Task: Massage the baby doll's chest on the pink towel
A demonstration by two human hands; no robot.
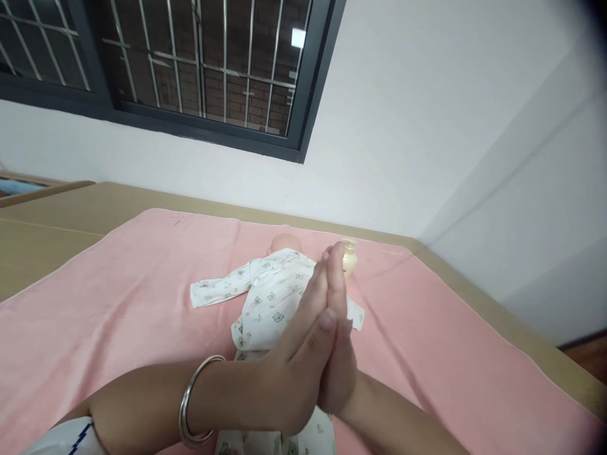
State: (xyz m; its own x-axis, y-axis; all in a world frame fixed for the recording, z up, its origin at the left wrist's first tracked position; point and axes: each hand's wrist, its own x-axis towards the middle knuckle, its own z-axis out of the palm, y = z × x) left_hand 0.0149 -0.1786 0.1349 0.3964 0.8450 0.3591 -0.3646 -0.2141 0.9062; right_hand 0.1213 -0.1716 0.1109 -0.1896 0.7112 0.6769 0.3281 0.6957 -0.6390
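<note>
My left hand [296,366] and my right hand [346,373] are pressed palm to palm, fingers stretched out and pointing away from me. Whether anything lies between the palms is hidden. Below and behind them a baby doll lies on its back or front, I cannot tell which, in a white patterned top [272,297] and matching trousers [313,436]. Its round head [286,242] shows at the far end. One sleeve [220,291] stretches left; the other comes out right of my hands. Just beyond my fingertips stands a small cream-coloured bottle [349,258], partly covered by them.
A pink sheet [156,284] with some creases covers the tan surface [52,246]. A white wall [379,126] rises behind it, with a dark-framed barred window [203,63] at upper left. A wooden edge [47,189] shows at far left.
</note>
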